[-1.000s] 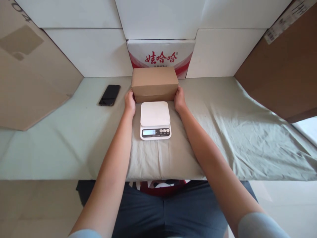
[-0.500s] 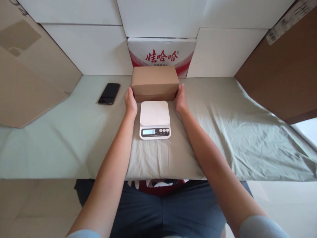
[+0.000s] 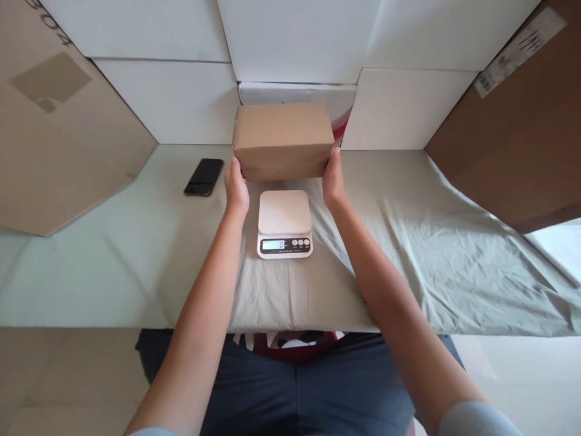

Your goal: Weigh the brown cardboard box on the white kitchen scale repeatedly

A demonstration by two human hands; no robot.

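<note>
A plain brown cardboard box point(image 3: 284, 136) is held up between my two hands, above the cloth and just behind the scale. My left hand point(image 3: 236, 186) grips its left end, and my right hand point(image 3: 333, 178) grips its right end; the fingers are partly hidden behind the box. Directly in front of the box sits a white digital kitchen scale point(image 3: 284, 213) with nothing on its platform. Its lit display point(image 3: 273, 244) appears to read 0.
A black smartphone point(image 3: 204, 177) lies left of my left hand on the green cloth point(image 3: 113, 254). White panels point(image 3: 299, 36) and a partly covered red-and-white carton point(image 3: 345, 121) stand behind. Large cardboard boxes flank the table at left point(image 3: 59, 139) and right point(image 3: 508, 139).
Both hands have lifted the cardboard box off the cloth, so it now hides the red lettering on the carton behind. The view has shifted slightly; scale and phone stay in place.
</note>
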